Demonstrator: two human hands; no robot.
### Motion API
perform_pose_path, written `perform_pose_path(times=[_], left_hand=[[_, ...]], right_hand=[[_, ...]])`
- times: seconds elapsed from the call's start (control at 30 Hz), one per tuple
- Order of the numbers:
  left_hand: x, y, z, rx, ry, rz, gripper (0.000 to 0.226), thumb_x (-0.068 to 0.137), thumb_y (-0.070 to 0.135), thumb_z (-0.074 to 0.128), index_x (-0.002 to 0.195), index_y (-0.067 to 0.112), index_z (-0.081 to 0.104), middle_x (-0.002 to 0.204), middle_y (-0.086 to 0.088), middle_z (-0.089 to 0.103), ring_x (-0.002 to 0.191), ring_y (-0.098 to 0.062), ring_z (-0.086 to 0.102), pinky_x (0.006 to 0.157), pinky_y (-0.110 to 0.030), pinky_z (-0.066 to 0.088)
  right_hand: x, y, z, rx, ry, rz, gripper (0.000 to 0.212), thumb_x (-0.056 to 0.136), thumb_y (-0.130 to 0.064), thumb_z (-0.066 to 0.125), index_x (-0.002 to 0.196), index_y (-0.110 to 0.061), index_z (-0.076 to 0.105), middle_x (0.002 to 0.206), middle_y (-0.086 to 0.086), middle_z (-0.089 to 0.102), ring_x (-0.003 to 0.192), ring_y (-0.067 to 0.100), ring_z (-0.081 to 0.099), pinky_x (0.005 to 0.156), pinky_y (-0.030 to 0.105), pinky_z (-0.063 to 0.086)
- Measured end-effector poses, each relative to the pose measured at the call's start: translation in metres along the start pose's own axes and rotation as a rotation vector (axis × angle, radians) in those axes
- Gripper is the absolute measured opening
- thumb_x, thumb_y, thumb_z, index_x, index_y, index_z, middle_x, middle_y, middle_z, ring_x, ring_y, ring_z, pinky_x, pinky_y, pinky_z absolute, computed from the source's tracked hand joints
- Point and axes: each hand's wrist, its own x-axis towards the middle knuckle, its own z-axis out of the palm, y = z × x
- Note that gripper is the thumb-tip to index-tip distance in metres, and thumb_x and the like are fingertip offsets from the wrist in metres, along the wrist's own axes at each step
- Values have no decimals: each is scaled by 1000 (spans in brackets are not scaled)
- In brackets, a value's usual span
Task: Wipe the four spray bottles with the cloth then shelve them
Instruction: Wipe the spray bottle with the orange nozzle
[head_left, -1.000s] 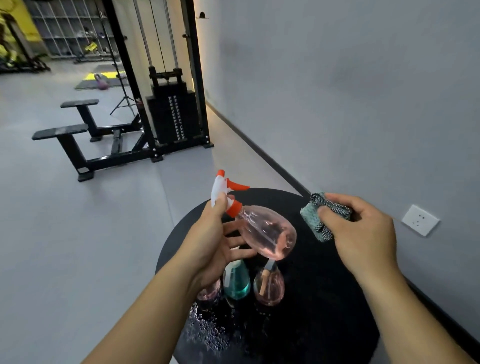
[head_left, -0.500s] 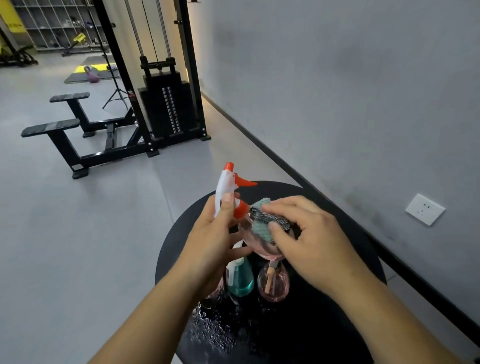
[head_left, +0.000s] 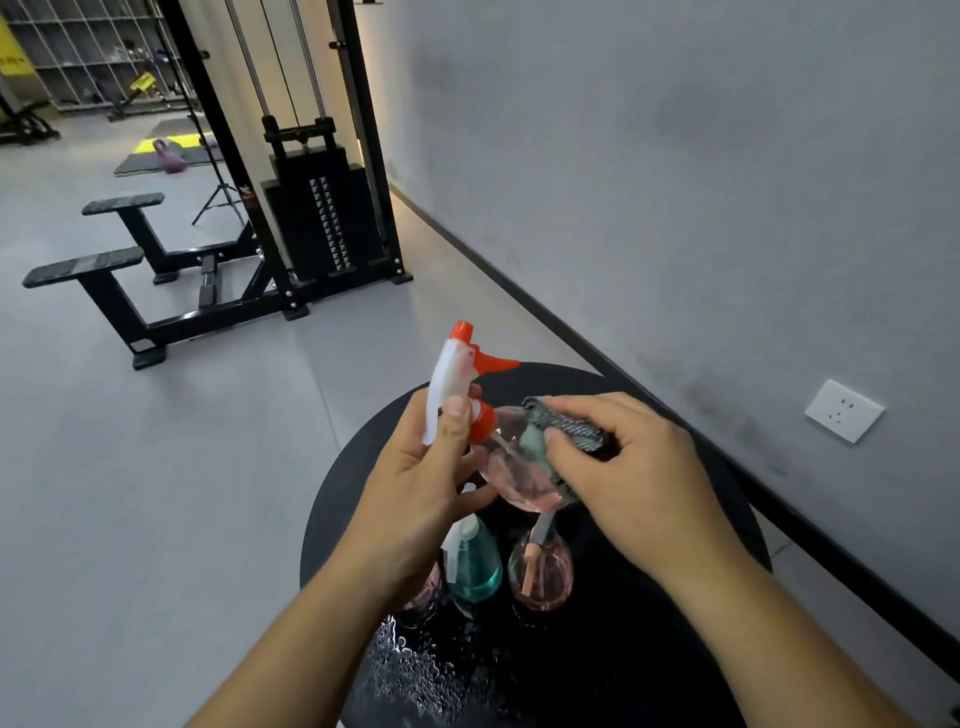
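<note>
My left hand (head_left: 415, 499) grips a pink spray bottle (head_left: 511, 480) by its white and orange trigger head, holding it tilted above the round black table (head_left: 717, 493). My right hand (head_left: 639, 478) holds a green-grey cloth (head_left: 556, 434) and presses it against the bottle's clear body. Three more bottles stand on the table below my hands: a teal one (head_left: 475, 566), a pink one (head_left: 540, 574) to its right, and a pink one (head_left: 423, 592) mostly hidden under my left wrist.
Water drops (head_left: 415, 670) lie on the table's near side. A black cable weight machine (head_left: 322, 218) and bench pads (head_left: 88, 265) stand on the grey floor to the left. The grey wall with a white socket (head_left: 844, 410) runs along the right.
My right hand brought the cloth from the right onto the pink bottle and has slid it a little down the body. The left hand keeps the bottle raised.
</note>
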Motion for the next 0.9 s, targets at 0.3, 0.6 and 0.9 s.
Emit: perform_pose_path(times=[0.3, 0.6, 0.9], left_hand=[[-8, 3, 21, -119, 60, -12, 34, 106, 47, 52, 127, 22, 61, 118, -9, 78, 100, -28, 79, 76, -38, 64], [-12, 2, 25, -210, 163, -40, 32, 107, 47, 53, 120, 19, 61, 115, -13, 78, 97, -30, 79, 77, -43, 65], [-10, 4, 21, -238, 200, -36, 28, 107, 47, 53, 118, 24, 63, 119, -14, 78, 98, -31, 80, 73, -37, 64]], right_hand=[[-14, -9, 21, -95, 17, -226, 31, 89, -16, 78, 114, -34, 78, 118, -20, 63, 115, 4, 62, 94, 18, 52], [-13, -5, 25, -53, 83, -128, 30, 90, -14, 76, 114, -31, 78, 113, -20, 63, 107, -3, 62, 88, 9, 51], [-2, 2, 15, 70, 149, 4, 29, 89, -13, 76, 109, -32, 79, 107, -21, 69, 103, -8, 63, 81, 5, 49]])
